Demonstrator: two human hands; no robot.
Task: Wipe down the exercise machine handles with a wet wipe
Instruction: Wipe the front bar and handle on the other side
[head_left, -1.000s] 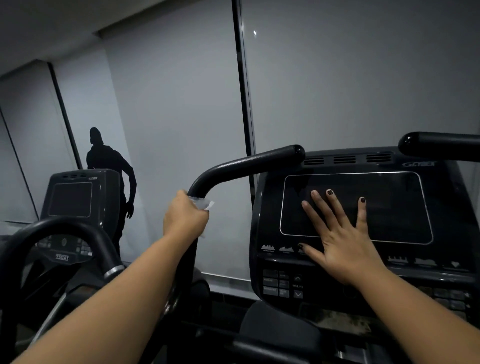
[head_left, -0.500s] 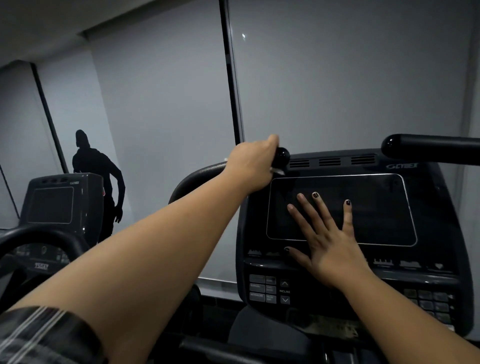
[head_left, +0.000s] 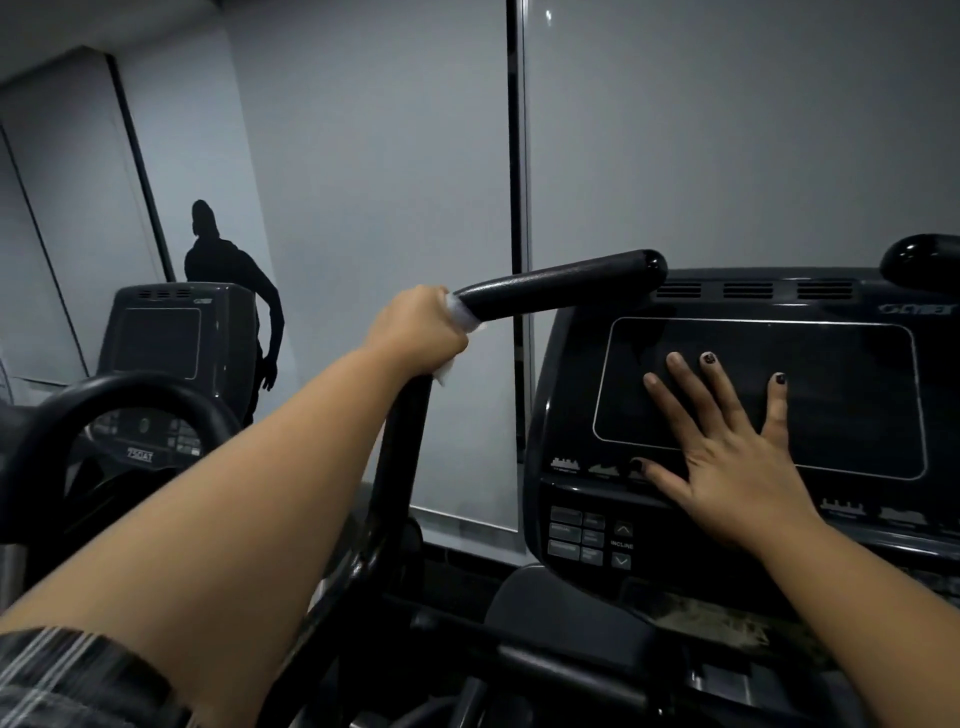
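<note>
Left hand (head_left: 421, 332) has slid back from the handle's tip to its bend, centre frame. Fingers curled round the black handle (head_left: 561, 283) with the wet wipe (head_left: 461, 313) pressed beneath; white edges show at both sides of the fist. Right hand (head_left: 727, 457) unchanged: flat, fingers spread, palm down on the console screen (head_left: 841, 395), right of frame. Second handle (head_left: 919, 254) upper right, untouched.

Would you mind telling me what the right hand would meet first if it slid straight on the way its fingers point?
The right hand lies flat on the black console's dark screen, fingers pointing up; past the screen's top edge it would probably reach the row of vent slots.
</note>
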